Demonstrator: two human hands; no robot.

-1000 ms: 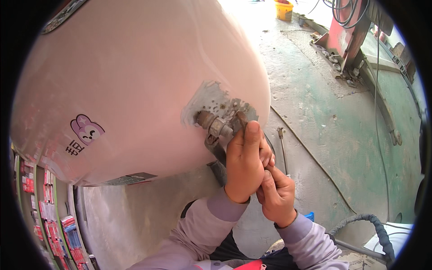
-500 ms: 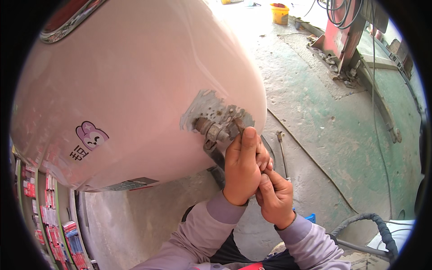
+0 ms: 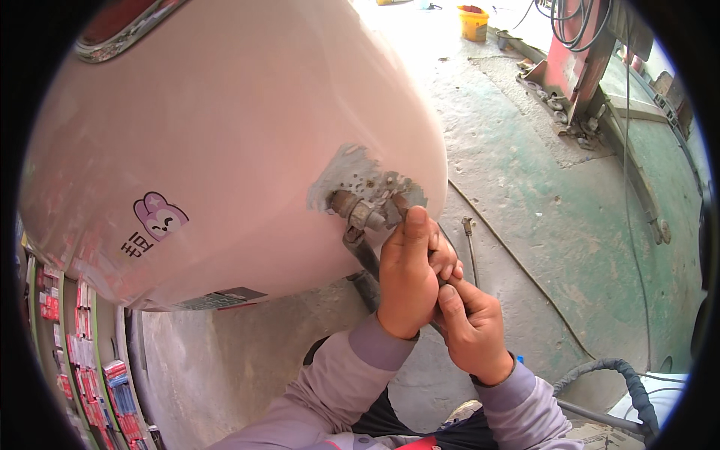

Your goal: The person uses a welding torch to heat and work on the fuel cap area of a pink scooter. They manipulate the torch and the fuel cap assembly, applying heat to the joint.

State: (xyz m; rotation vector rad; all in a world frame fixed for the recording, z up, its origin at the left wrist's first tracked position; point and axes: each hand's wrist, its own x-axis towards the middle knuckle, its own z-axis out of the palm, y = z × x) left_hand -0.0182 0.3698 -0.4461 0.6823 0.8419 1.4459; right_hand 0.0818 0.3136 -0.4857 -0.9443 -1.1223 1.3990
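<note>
A pink vehicle body panel [image 3: 225, 112], with a rabbit sticker at its left, has a scraped grey patch [image 3: 337, 165] dotted with small spots or holes. Against the patch are a worn cylindrical metal fitting [image 3: 357, 211] on a dark tool body [image 3: 363, 255] and a rusty metal piece [image 3: 400, 202]. My left hand [image 3: 411, 281] is wrapped round the tool, thumb up beside the rusty piece, hiding much of it. My right hand [image 3: 472, 330] grips the same tool just below and right of the left, fingers curled. Exactly what lies inside both grips is partly hidden.
Cables and a rod [image 3: 471, 244] lie on the concrete floor [image 3: 540, 217]. A red post with coiled hoses [image 3: 570, 67] and a yellow bucket [image 3: 473, 25] stand at upper right. A thick hose [image 3: 641, 390] curves at lower right. Shelves of small packets [image 3: 82, 360] are at left.
My right hand has shifted slightly right and down, with more of the dark tool showing between it and the left hand. The left hand stays closed by the patch. The view shifts slightly.
</note>
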